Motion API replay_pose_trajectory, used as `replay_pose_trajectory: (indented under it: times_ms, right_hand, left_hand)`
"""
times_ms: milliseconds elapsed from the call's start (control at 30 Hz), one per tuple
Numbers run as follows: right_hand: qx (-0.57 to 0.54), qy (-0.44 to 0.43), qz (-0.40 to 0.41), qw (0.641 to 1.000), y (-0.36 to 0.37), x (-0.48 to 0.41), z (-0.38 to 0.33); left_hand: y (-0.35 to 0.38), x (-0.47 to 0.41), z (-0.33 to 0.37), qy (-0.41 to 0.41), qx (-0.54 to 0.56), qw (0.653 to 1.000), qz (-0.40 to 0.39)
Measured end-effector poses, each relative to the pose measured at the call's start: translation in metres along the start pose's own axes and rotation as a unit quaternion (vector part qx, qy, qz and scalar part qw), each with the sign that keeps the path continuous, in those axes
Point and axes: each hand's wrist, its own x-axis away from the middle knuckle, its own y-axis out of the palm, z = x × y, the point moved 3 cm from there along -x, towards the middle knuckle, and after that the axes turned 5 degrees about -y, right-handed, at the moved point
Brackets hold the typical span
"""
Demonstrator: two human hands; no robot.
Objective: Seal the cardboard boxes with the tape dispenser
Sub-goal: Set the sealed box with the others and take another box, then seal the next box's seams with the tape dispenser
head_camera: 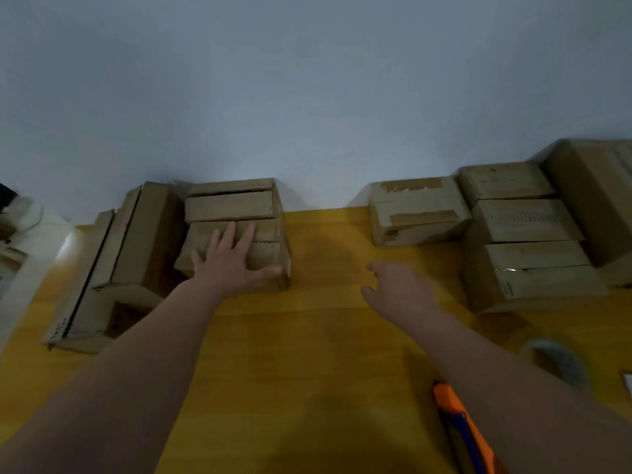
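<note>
So, left hand (232,265) spread flat on the centre-left box (270,256); right hand (398,289) hovers loose-fingered, empty. Box looks light, stiff-walled; I'd grip its sides.

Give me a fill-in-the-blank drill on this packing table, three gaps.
The left hand lies flat on a cardboard box; the right hand holds ____.
The table is ____.
The utility knife by the right forearm is mostly ____.
Missing: nothing; yellow; orange.
</note>
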Motion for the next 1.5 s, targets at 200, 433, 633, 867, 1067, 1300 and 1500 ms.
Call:
replay_pose_trajectory:
  times_ms: [200,433,633,867,1067,1300,1500]
  right_hand:
    - [-0.027,-0.022,0.005,0.999,0.013,0.035,-0.018]
    - [-0.144,-0.018,0.047,0.988,0.033,0.100,-0.019]
    - [-0.218,0.002,0.094,0.971,0.058,0.161,0.004]
    - [-0.245,0.013,0.109,0.963,0.072,0.190,0.006]
    - [-0.263,0.016,0.099,0.960,0.077,0.199,0.012]
    - [-0.259,-0.006,0.108,0.960,0.076,0.210,0.031]
    - [-0.252,-0.031,0.093,0.963,0.074,0.201,0.032]
  left_hand:
    - [0.015,0.046,0.029,0.062,-0.073,0.995,-0.010]
    - [0.061,0.142,0.070,0.193,-0.099,0.976,0.031]
    - [0.088,0.197,0.065,0.246,-0.085,0.965,-0.028]
    - [0.083,0.212,0.030,0.223,0.104,0.966,0.077]
    - [0.093,0.211,0.010,0.100,0.251,0.961,0.063]
    - [0.109,0.236,0.018,0.044,0.348,0.930,0.106]
    - [0.114,0.237,0.022,0.037,0.335,0.933,0.128]
